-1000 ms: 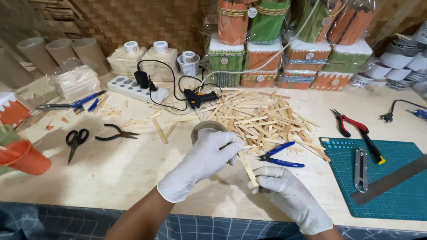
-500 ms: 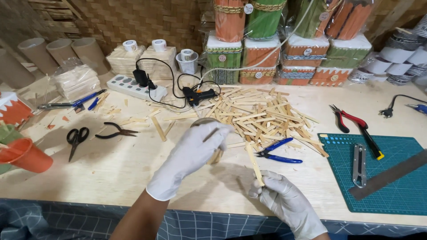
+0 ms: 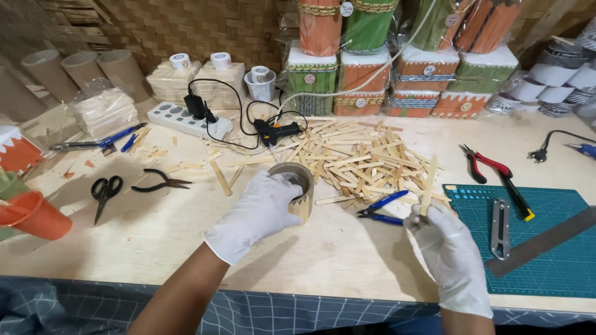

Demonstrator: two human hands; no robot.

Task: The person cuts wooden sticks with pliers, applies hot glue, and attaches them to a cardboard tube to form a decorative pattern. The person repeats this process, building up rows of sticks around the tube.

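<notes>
Woven brown mats hang behind my work table (image 3: 155, 242), which is pale wood and full of craft stuff. My left hand (image 3: 257, 214) wears a white glove and is curled around a little round cardboard tube (image 3: 293, 186) with flat wood sticks on its side. The tube stands up on the table right under my fingers. My right hand (image 3: 450, 251) has a white glove too, and its fingers are pinched shut on one thin wood stick (image 3: 427, 186) that points up and tilts a bit. Between my two hands lie blue-handled pliers (image 3: 380, 209), close to my right fingers. Just past both hands is a big messy pile of sticks (image 3: 357, 155), and a black glue gun (image 3: 277, 131) lies at the far side of that pile, with its cord going to a white power strip (image 3: 180, 119). To the right of my right hand is a green cutting mat (image 3: 546, 260) with a metal knife (image 3: 500, 218) and a grey ruler (image 3: 543, 241) on it. Red-handled pliers (image 3: 490, 169) lie just beyond the mat. Far off to the left of my left hand are black scissors (image 3: 105, 191), black pliers (image 3: 158, 182) and an orange cup (image 3: 34, 216). Orange and green stick boxes (image 3: 397, 68) are stacked at the back.
</notes>
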